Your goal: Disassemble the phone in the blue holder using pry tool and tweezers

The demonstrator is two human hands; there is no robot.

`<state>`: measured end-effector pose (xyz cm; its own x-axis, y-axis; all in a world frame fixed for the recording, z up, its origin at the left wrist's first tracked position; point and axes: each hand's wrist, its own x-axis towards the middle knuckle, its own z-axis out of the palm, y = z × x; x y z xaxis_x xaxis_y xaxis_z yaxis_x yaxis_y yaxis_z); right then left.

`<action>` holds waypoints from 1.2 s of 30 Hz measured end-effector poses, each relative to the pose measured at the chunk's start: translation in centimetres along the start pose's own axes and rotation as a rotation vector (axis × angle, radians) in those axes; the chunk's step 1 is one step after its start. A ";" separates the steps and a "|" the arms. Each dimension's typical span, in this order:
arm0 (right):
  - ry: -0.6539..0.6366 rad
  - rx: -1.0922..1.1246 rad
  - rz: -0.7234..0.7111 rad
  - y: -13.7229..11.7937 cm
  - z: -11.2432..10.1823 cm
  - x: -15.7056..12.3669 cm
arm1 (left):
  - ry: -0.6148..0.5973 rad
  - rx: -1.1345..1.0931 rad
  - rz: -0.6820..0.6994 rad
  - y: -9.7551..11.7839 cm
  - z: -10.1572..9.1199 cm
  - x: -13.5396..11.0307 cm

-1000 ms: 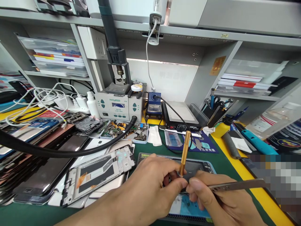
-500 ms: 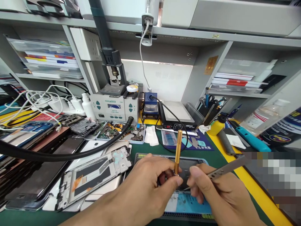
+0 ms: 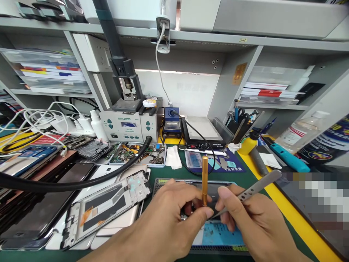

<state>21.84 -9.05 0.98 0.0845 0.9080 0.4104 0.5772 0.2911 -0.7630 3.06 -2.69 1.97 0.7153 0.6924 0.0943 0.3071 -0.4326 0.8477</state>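
A gold-coloured screwdriver point(image 3: 204, 178) stands nearly upright, its lower end between the thumb and fingers of my left hand point(image 3: 177, 211). My right hand point(image 3: 253, 218) is closed on grey metal tweezers point(image 3: 252, 188) with a row of holes. The tweezer points reach down to the left, close to my left thumb. Under both hands lies a dark phone point(image 3: 215, 191), partly covered by my fingers. It rests on a work mat point(image 3: 160, 185) with a blue area point(image 3: 222, 234) at the front. The screwdriver's tip is hidden by my left hand.
An opened phone frame point(image 3: 109, 207) lies left on stacked phones. Behind it stand a tray of circuit boards point(image 3: 160, 163) and a rework station point(image 3: 125, 125). A thick black hose point(image 3: 81, 185) crosses the left side. A yellow bottle point(image 3: 249, 142) and teal-handled tool point(image 3: 290, 157) sit right.
The view has swung slightly right, so the background sits further left. The screwdriver is more upright. The tweezers' points now show beside my left thumb; both hands keep their holds.
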 end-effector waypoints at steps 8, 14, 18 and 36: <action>0.009 0.024 0.005 -0.3 0.3 0.2 | -0.001 0.009 -0.007 -0.2 0.2 0.0; -0.001 0.005 0.009 -0.5 0.2 0.2 | -0.003 -0.004 0.001 -0.4 0.3 0.2; -0.004 -0.007 0.006 -0.4 0.2 0.2 | 0.004 -0.006 0.006 -0.4 0.3 0.3; -0.054 0.051 0.036 0.0 0.3 0.2 | 0.019 -0.009 0.074 -0.3 0.4 0.2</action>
<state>21.64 -8.81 0.88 0.0598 0.9327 0.3557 0.5321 0.2718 -0.8019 3.37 -2.70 1.49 0.7235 0.6698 0.1671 0.2478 -0.4779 0.8428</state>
